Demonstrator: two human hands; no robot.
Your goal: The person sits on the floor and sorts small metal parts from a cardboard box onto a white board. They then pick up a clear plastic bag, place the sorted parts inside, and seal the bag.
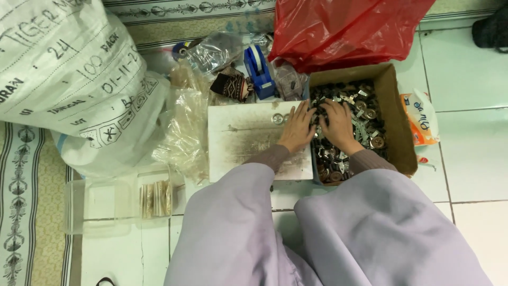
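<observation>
A brown cardboard box (398, 124) on the tiled floor holds a heap of small metal parts (365, 114), round and angular. My right hand (337, 124) rests palm down inside the box on the parts, fingers curled into them. My left hand (298, 128) lies at the box's left wall, fingertips reaching into the parts, its palm over a smudged white board (241, 140). Two round metal pieces (279, 118) lie on the board just left of my left hand. Whether either hand grips a part is hidden by the fingers.
A large printed white sack (74, 79) fills the left. A red plastic bag (344, 29) sits behind the box, a blue tape dispenser (259, 66) and clear bags (185, 127) near the board. A clear plastic container (114, 204) stands at lower left, a snack packet (420, 116) on the right.
</observation>
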